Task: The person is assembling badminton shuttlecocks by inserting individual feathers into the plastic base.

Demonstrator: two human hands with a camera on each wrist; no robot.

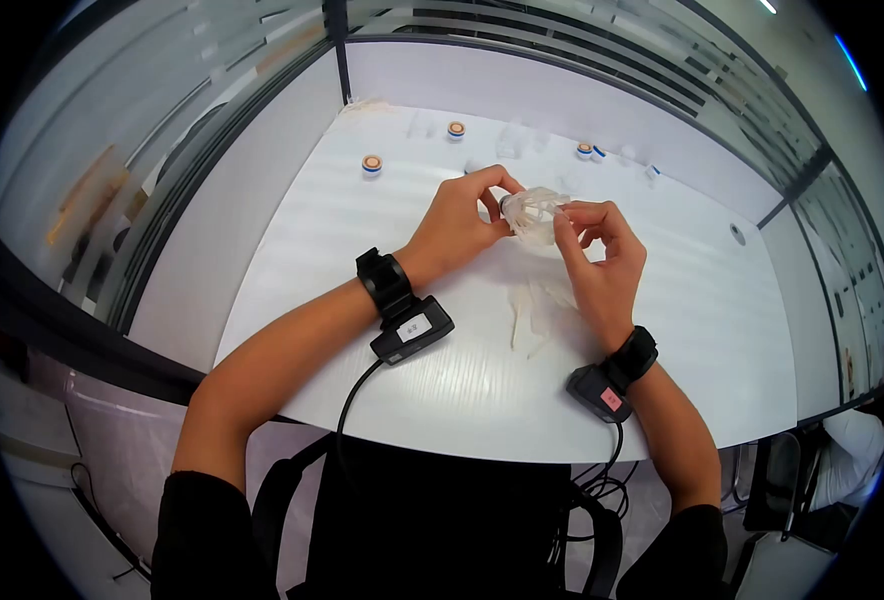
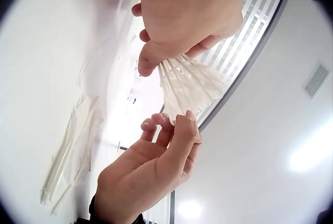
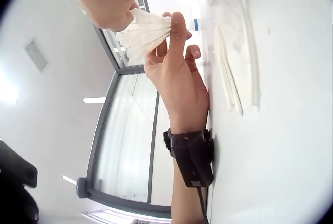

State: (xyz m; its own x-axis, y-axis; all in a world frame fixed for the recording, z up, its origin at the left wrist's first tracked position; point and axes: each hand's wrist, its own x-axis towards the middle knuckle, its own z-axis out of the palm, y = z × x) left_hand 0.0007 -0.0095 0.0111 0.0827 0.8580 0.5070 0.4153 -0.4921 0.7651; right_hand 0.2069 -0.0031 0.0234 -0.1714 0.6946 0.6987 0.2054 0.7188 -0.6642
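Observation:
A white feather shuttlecock point(image 1: 536, 214) is held between both hands over the table. My left hand point(image 1: 459, 226) grips its narrow base end with thumb and fingers, hiding most of the base. At the wide feathered rim, my right hand point(image 1: 607, 262) pinches a feather edge between thumb and index finger. The left wrist view shows the shuttlecock's feathers point(image 2: 187, 84) fanning out toward the right fingertips. Below the hands, loose white feathers point(image 1: 530, 312) lie on the white table point(image 1: 422, 390).
Small round shuttlecock heads with blue bands and orange tops, one at left point(image 1: 372, 166), another farther back point(image 1: 456, 131), stand on the table. Clear, shiny scraps point(image 1: 510, 140) lie near the back panel point(image 1: 562, 95). A pale feather heap point(image 1: 367, 106) occupies the far left corner.

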